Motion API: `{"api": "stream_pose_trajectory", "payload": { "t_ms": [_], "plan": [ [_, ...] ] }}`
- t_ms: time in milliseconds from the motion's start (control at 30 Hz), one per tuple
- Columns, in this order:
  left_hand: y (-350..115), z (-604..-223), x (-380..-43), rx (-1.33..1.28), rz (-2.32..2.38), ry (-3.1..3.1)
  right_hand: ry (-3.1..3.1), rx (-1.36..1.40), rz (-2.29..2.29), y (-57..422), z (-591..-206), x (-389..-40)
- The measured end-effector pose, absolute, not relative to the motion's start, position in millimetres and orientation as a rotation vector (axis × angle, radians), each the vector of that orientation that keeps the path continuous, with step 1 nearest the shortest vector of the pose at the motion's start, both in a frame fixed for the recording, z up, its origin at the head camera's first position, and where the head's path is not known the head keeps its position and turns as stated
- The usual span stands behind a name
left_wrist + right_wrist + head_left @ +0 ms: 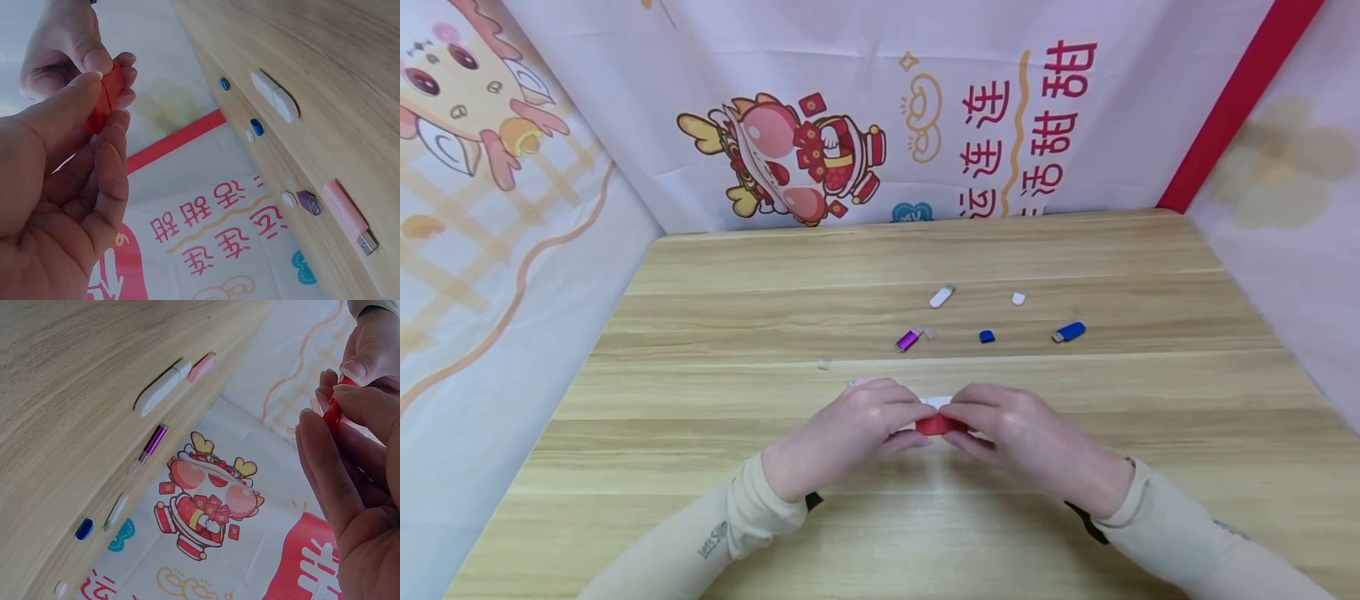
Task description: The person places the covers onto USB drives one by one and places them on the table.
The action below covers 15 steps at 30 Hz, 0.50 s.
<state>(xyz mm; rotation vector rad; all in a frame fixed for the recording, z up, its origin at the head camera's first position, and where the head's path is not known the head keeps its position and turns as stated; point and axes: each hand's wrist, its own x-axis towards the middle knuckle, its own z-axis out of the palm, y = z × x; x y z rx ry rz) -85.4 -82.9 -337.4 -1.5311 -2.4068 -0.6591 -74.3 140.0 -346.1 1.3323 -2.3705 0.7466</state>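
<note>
Both hands meet over the near middle of the table in the head view. My left hand (853, 425) pinches one end of a red USB flash drive (932, 425) between thumb and fingers. The other end is pinched by my right hand (1026, 433). Seen from the left wrist, a thin seam crosses the red drive (107, 94) between the two grips. Fingers cover much of it. Just beyond the hands lies a white USB drive (275, 97) with its cap on. A pink USB drive (347, 209), its metal plug bare, is partly hidden behind my left hand in the head view.
Farther back lie a purple USB drive (907, 340) beside a clear cap (930, 333), a second white drive (940, 297), a white cap (1018, 298), a blue cap (987, 337) and a blue drive (1070, 332). Another clear cap (823, 364) sits to the left. Printed cloth (850, 50) walls the table.
</note>
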Motion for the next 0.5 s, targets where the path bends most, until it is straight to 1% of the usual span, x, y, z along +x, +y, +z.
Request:
{"api": "stream_pose_trajectory", "payload": {
  "t_ms": [500],
  "plan": [
    [-80.2,-333.6,-86.2,-1.502,-0.763,-2.318,-2.354,1.251,0.733,136.4,-338.2,-71.3]
  ]
}}
